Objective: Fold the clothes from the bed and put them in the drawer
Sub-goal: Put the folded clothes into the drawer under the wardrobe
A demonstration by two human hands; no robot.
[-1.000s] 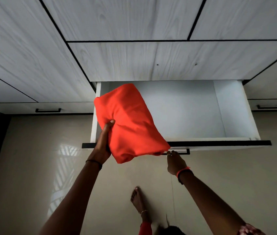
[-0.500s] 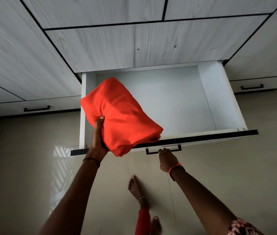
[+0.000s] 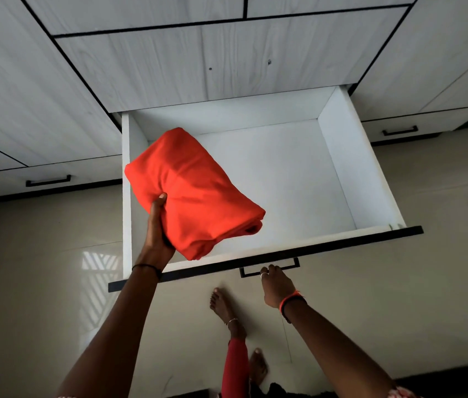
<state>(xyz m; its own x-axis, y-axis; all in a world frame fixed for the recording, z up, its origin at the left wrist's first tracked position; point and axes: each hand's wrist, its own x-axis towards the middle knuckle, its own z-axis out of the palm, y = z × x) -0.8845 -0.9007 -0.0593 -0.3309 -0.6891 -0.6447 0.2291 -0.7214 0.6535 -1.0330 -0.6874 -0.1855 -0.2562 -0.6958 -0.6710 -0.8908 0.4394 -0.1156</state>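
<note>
over drawer (image 3: 353,156), folded orange cloth (image 3: 195,193) slants back-left to front-right.

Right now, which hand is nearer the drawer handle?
Right. The right hand grips the drawer handle; the left hand holds the folded orange cloth over the drawer, further left.

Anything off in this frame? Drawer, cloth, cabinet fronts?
Only one oddity: the panel above the drawer has two small holes and no handle, unlike the drawer front at left, so a handle may be missing. The folded orange cloth in the left hand looks tidy; the right hand holds the drawer handle.
</note>
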